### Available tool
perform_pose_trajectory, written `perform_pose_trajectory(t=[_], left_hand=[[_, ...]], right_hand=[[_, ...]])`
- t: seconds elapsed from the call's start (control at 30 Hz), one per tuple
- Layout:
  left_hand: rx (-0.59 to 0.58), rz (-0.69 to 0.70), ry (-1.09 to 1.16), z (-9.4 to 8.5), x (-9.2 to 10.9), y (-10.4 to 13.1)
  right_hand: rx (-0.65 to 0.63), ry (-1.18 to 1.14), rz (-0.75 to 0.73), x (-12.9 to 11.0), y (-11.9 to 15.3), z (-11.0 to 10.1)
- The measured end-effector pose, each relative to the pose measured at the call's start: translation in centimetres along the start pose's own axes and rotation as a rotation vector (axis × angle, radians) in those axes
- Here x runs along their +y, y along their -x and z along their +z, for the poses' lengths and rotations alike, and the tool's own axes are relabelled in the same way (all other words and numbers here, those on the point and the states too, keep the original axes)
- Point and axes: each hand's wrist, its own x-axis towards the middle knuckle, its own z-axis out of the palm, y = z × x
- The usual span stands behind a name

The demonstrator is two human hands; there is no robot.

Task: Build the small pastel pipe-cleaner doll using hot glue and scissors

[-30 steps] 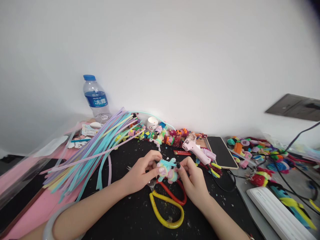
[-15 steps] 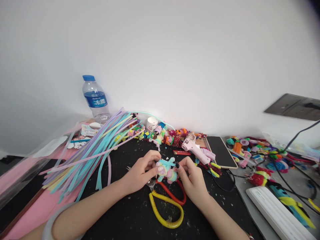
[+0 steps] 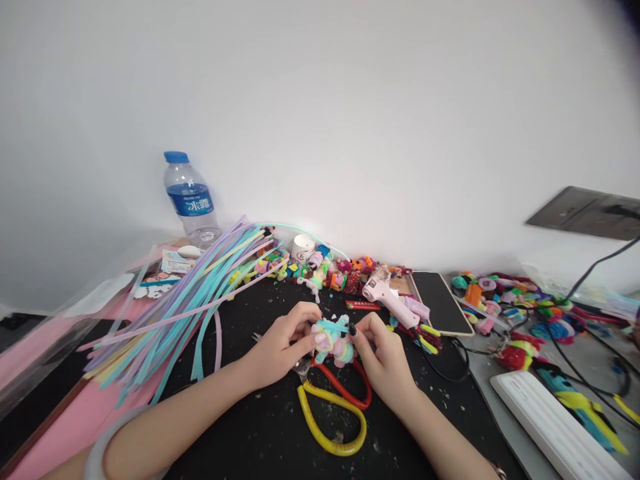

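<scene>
Both hands were closed around a small pastel fuzzy figure (image 3: 334, 339), left hand (image 3: 280, 347) and right hand (image 3: 383, 357) pinching it just above the scissors (image 3: 335, 417) on the black surface (image 3: 240, 427).

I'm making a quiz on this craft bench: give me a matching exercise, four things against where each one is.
Things:
1. water bottle
2. pastel figure
3. glue gun
4. scissors

Places:
A. between the fingertips of the left hand and right hand
B. on the black mat, below the hands
C. upright by the wall, far left
D. lying beside the dark phone

Pairs: 1-C, 2-A, 3-D, 4-B
</scene>
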Motion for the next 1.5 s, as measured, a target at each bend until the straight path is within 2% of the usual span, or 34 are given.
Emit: perform_pose_trajectory(t=[0.3,0.43,0.53,0.87,1.5], left_hand=[[0.000,-0.014,0.012,0.05,0.03,-0.03],[0.012,-0.009,0.051,0.09,0.22,-0.18],[0.028,-0.010,0.067,0.08,0.30,-0.27],[0.025,-0.014,0.092,-0.01,0.31,-0.21],[0.040,-0.050,0.208,-0.18,0.58,-0.38]], right_hand=[[-0.027,0.011,0.020,0.06,-0.06,-0.05],[-0.021,-0.062,0.037,-0.03,-0.07,-0.17],[0.012,-0.093,0.018,0.02,-0.05,-0.21],[0.123,0.079,-0.037,0.30,-0.10,-0.17],[0.067,0.017,-0.037,0.55,-0.46,-0.35]])
